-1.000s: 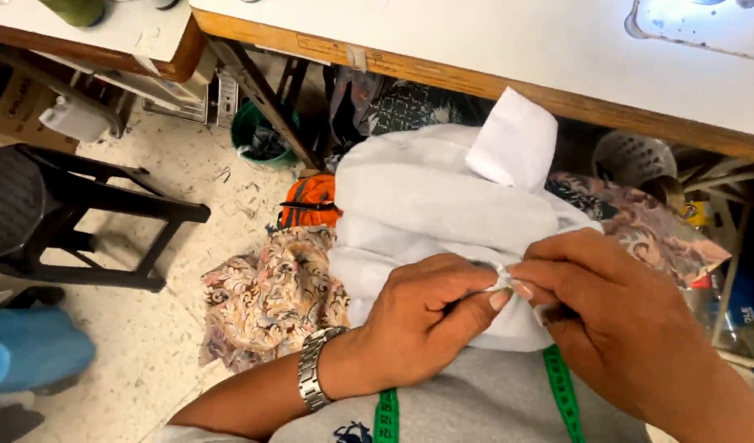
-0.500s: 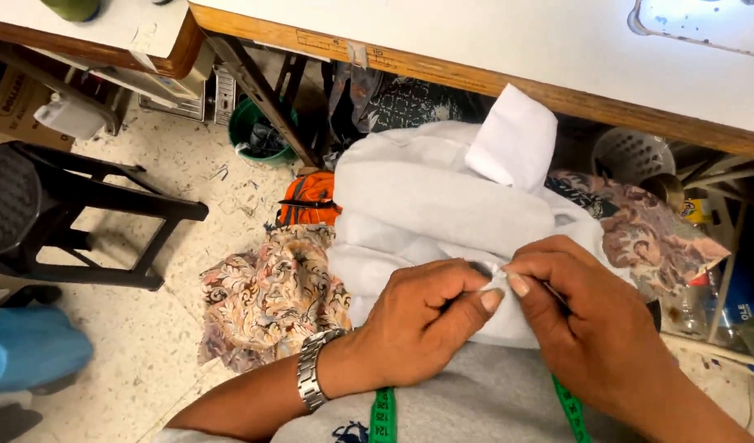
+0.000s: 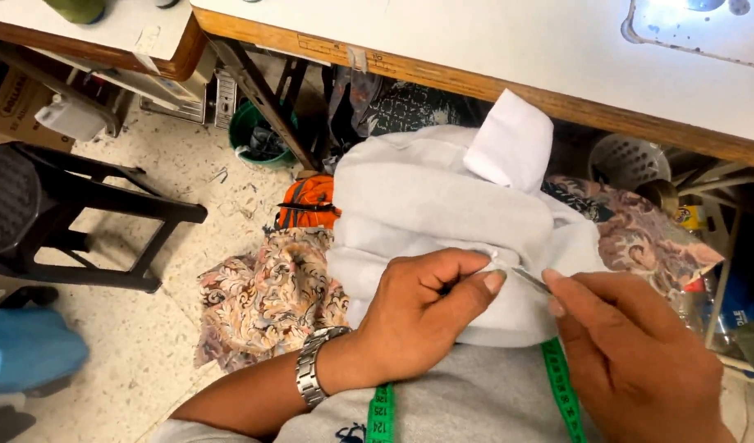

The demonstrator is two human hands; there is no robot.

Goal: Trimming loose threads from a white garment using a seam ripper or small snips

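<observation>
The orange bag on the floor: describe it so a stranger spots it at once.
Start at the wooden table edge, then drop to the floor left of the white cloth. The orange bag lies just above the floral fabric, the only bright plain orange thing there.

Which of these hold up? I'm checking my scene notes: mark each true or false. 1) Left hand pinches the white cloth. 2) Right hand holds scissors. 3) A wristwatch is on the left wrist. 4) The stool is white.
1) True: the left hand pinches the white cloth.
2) False: the right hand holds a thin metal tool; no scissor blades show.
3) True: a metal wristwatch sits on the left wrist.
4) False: the stool is black.
</observation>
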